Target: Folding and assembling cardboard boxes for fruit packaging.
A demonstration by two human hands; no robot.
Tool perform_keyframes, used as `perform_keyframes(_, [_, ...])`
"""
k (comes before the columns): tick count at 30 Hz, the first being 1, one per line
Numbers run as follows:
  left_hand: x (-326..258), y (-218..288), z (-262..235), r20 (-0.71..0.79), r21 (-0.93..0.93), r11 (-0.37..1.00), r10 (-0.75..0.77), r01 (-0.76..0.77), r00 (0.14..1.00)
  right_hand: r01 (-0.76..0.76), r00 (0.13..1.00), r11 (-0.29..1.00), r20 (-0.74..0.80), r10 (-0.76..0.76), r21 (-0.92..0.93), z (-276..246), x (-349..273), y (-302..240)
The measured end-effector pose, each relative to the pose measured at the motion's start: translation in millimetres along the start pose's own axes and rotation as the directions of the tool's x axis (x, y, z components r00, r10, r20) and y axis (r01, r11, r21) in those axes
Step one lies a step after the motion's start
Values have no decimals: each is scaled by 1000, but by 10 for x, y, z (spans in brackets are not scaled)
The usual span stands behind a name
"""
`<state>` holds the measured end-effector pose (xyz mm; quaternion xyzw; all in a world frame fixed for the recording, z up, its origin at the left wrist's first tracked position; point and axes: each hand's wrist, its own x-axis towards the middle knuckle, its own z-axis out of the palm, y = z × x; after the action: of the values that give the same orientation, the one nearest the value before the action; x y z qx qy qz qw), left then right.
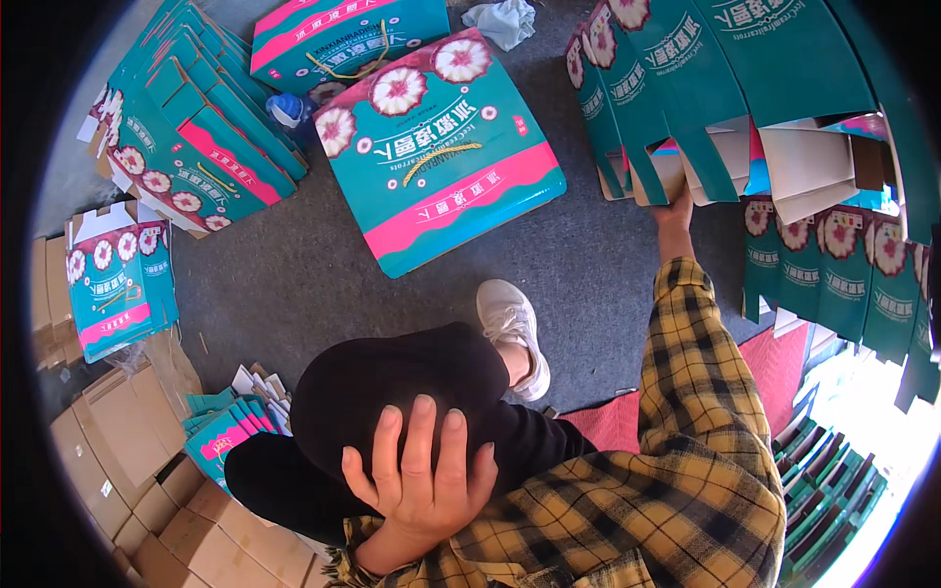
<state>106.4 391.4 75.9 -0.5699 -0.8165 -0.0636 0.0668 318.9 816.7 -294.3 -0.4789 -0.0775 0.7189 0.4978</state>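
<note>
My left hand (421, 475) rests on my knee in black trousers, its fingers spread and nothing in them. At the right, my right arm stretches forward in a yellow and black checked sleeve. My right hand (672, 214) meets the lower edge of a row of green cartons (676, 88) with open flaps. Its fingers are hidden among the flaps, so their grip does not show. In front of me a closed green and pink carton (441, 147) with a yellow cord handle lies on the grey floor.
Another green carton (343, 44) stands behind it, by a blue-capped bottle (287, 110) and a crumpled cloth (500, 22). Flattened green cartons (196, 137) lean at the far left. Brown boxes (113, 421) pile up at left. More green cartons (833, 260) and a red mat (774, 372) lie right.
</note>
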Motion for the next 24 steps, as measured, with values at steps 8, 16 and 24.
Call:
perform_keyframes(8, [51,17,-27,8,41,999,23,-23,1000,80,997,995,16,-79,-52,-342,380,-294])
perform_keyframes(16, [51,6,-23,26,38,998,41,-42,999,175,977,981,-110,-184,-83,-310,-21,-268])
perform_keyframes(24, [-115,-88,10,-93,6,1000,6,-5,996,159,986,986,-41,-161,-41,-1237,-916,1])
